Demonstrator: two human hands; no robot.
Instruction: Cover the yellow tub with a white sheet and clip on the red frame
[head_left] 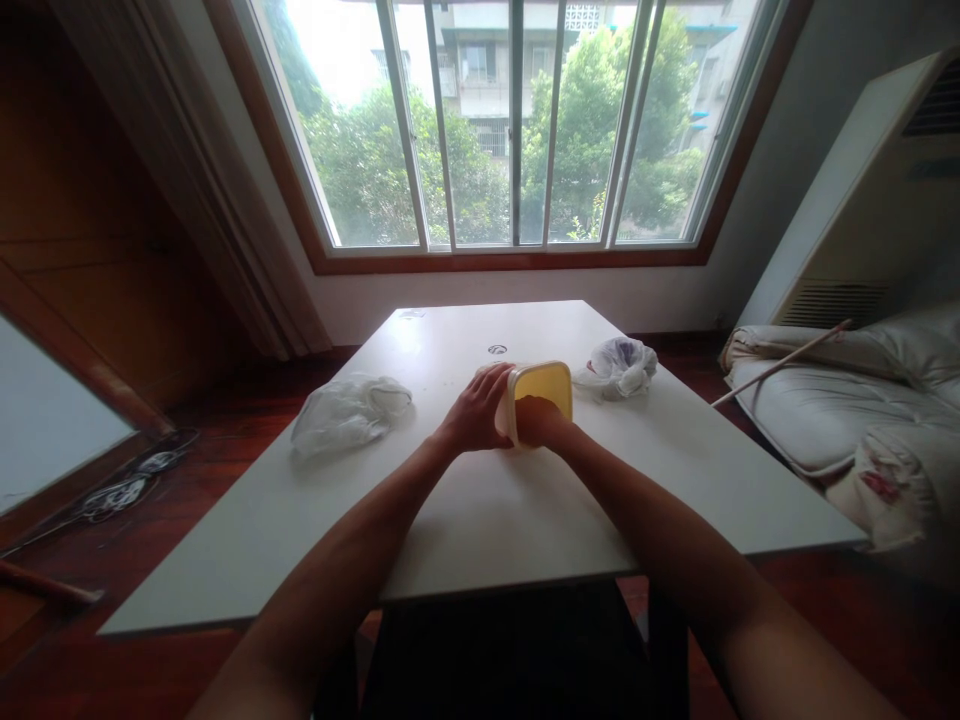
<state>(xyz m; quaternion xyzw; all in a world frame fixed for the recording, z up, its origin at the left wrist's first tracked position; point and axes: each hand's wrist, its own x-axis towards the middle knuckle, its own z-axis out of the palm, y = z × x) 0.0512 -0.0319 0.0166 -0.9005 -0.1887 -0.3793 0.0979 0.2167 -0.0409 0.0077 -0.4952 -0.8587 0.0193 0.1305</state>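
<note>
A yellowish plastic container point(553, 378) lies tipped over the white table, its open mouth turned toward me. My left hand point(484, 408) grips the container from its left side, fingers over the top and thumb low near the rim. Inside the mouth is my right hand point(541, 422), reaching in past the wrist. Its fingers are in shadow and hidden, so whether they hold anything does not show. To the left lies a crumpled clear plastic bag point(351, 412). A second plastic bag point(621, 368), with something purplish in it, sits to the right of the container.
The white table point(517, 530) stands before a window point(517, 130). A small dark round mark point(497, 350) is on its far part. On the right are a pale folded mattress point(810, 400) with a stick point(780, 362) across it. Cables point(124, 490) lie on the left floor.
</note>
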